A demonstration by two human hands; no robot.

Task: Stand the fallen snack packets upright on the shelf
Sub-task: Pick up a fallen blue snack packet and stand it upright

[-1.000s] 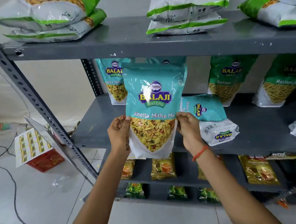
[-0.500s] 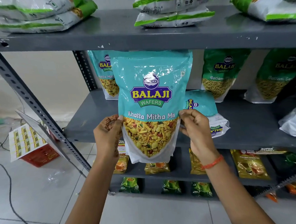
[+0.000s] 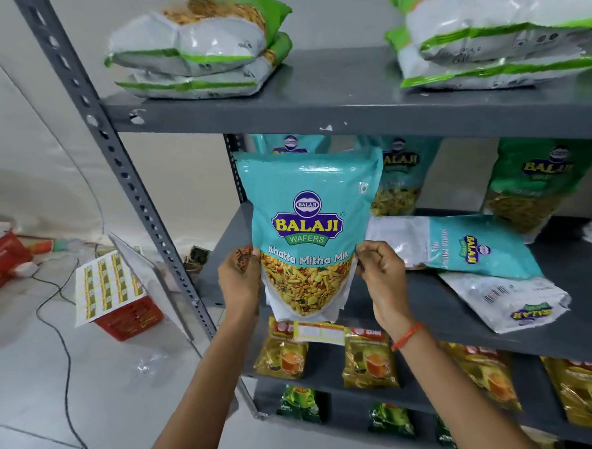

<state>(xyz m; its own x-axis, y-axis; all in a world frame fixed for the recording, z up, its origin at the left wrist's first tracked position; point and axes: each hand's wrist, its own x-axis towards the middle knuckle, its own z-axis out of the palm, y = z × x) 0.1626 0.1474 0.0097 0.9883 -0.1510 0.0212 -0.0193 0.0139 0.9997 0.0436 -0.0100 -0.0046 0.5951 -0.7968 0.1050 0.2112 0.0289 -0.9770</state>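
The fingers [image 3: 375, 251] of the right hand [image 3: 385, 278] curl in and pinch the right edge of the teal packet [image 3: 310, 223]. The fingers [image 3: 246, 257] of the left hand [image 3: 241, 285] press flat on its left edge, so both hands hold it from the sides. An orange thread band [image 3: 406, 336] sits on the right wrist.

The teal packet stands tall. Its long side runs up and down, its sealed top points to 12 o'clock and its white bottom points to 6 o'clock. The front with the words faces the person and reads the right way up. It is in front of the edge of the middle shelf [image 3: 464, 318], and I cannot tell if its bottom touches the shelf.

At 3 o'clock from it, a second teal packet [image 3: 467, 246] lies flat on the middle shelf, with its long side running left to right. A white packet [image 3: 507, 299] lies flat just beside it, at 4 o'clock. Behind, at 1 o'clock, another teal packet [image 3: 398, 177] stands up, and a green packet [image 3: 539, 184] stands farther right. On the top shelf [image 3: 316, 106], green and white bags [image 3: 196, 51] lie in a pile at 11 o'clock.
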